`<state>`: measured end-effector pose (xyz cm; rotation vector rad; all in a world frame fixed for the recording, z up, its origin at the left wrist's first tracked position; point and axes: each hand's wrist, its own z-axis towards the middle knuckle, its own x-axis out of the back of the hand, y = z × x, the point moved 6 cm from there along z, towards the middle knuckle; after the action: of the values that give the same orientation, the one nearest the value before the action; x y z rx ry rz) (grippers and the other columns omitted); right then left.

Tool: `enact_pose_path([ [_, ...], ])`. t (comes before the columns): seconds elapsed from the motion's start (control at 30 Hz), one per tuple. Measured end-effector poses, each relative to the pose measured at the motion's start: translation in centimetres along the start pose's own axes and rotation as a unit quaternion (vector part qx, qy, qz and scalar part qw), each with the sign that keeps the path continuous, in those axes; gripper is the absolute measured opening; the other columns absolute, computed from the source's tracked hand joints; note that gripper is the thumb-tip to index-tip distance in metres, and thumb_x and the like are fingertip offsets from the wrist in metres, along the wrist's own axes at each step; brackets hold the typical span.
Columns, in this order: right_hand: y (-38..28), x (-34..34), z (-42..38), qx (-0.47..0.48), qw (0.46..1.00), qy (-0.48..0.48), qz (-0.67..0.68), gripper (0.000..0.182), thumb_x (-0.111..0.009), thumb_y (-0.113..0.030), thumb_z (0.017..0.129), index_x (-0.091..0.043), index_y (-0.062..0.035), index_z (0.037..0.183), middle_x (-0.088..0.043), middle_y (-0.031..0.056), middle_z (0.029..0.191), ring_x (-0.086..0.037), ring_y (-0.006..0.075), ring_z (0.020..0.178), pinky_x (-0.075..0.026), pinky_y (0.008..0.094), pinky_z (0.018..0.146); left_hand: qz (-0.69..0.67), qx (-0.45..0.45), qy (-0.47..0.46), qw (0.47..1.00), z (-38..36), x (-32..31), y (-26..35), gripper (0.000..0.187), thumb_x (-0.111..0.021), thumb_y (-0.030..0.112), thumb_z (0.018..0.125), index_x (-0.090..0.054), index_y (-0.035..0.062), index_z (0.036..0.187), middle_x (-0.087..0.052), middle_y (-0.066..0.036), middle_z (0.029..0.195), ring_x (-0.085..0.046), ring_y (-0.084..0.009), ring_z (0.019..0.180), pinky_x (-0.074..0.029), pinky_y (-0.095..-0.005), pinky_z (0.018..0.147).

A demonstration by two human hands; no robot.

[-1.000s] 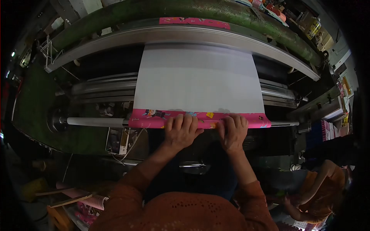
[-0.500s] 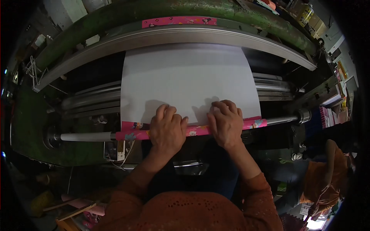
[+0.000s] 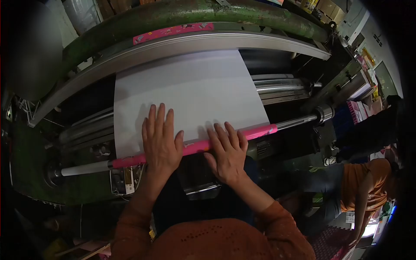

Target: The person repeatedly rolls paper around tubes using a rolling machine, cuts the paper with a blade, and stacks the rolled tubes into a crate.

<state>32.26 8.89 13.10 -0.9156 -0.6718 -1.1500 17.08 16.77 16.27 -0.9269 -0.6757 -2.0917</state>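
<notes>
A wide sheet of paper, white side up (image 3: 195, 86), runs from under a metal bar down to a pink printed roll (image 3: 197, 147). The roll sits on a steel shaft (image 3: 297, 122) that crosses in front of my body. With fingers stretched out, my left hand (image 3: 161, 141) lies over the roll's left half, its fingertips on the white sheet. My right hand (image 3: 228, 151) rests on the roll right of the middle, fingers spread and thumb apart. Neither hand grips anything. Parts of the roll are hidden beneath both palms.
The metal bar (image 3: 173, 47) arches across the machine, with a green roller (image 3: 182, 17) behind it. A pink printed strip (image 3: 173, 32) shows between them. Metal rollers (image 3: 281, 89) lie beyond the sheet. To the right, a person in an orange top (image 3: 366, 184) bends forward.
My fingers have gone from curled over the roll's edge to stretched out flat. Less pink print shows above the roll now. The view has shifted and tilted.
</notes>
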Motion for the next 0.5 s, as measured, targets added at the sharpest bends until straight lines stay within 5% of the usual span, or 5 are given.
enact_pose_path([
  [0.07,1.0,0.0,2.5,-0.006,0.999,-0.002,-0.035,0.059,-0.064,-0.031,0.083,-0.049,-0.0103,0.137,-0.048,0.0121,0.138,-0.034,0.0332,0.136,-0.023,0.0524,0.107,-0.026,-0.027,0.112,0.993,0.5,2.5,-0.6,0.050,-0.060,0.021,0.085,-0.049,-0.0003,0.129,-0.047,-0.020,0.138,-0.039,-0.0391,0.132,-0.028,-0.0551,0.108],
  [0.23,2.0,0.6,9.5,-0.014,0.996,0.081,-0.040,0.061,-0.062,-0.033,0.087,-0.045,-0.0011,0.135,-0.045,0.0161,0.138,-0.033,0.0356,0.136,-0.025,0.0542,0.105,-0.116,-0.192,0.080,0.971,-8.6,0.8,4.1,0.037,-0.063,0.019,0.084,-0.056,0.0055,0.117,-0.055,-0.016,0.129,-0.047,-0.0332,0.127,-0.030,-0.0532,0.108],
  [0.33,1.6,2.1,8.7,0.017,0.993,0.116,-0.035,0.059,-0.065,-0.030,0.085,-0.047,-0.0006,0.133,-0.046,0.0169,0.137,-0.035,0.0347,0.135,-0.026,0.0534,0.105,-0.126,-0.169,-0.027,0.977,-12.4,-2.0,4.0,0.034,-0.064,0.022,0.083,-0.058,0.0065,0.112,-0.055,-0.015,0.127,-0.047,-0.0320,0.126,-0.032,-0.0527,0.108],
  [0.4,-0.7,1.3,3.6,0.043,0.998,0.037,-0.003,0.061,-0.067,-0.033,0.080,-0.050,-0.0053,0.132,-0.048,0.0159,0.136,-0.038,0.0344,0.133,-0.025,0.0536,0.106,-0.112,-0.059,-0.126,0.984,-15.0,-4.7,1.3,0.033,-0.064,0.023,0.083,-0.059,0.0049,0.110,-0.056,-0.015,0.124,-0.047,-0.0327,0.124,-0.032,-0.0530,0.107],
  [0.5,-1.5,-1.1,2.8,0.069,0.995,0.068,-0.011,0.058,-0.067,-0.033,0.080,-0.053,-0.0079,0.130,-0.048,0.0145,0.137,-0.036,0.0348,0.135,-0.024,0.0536,0.107,-0.075,0.057,-0.168,0.981,-18.3,-7.4,-2.7,0.033,-0.063,0.023,0.083,-0.059,0.0037,0.110,-0.056,-0.015,0.122,-0.046,-0.0342,0.122,-0.031,-0.0533,0.106],
])
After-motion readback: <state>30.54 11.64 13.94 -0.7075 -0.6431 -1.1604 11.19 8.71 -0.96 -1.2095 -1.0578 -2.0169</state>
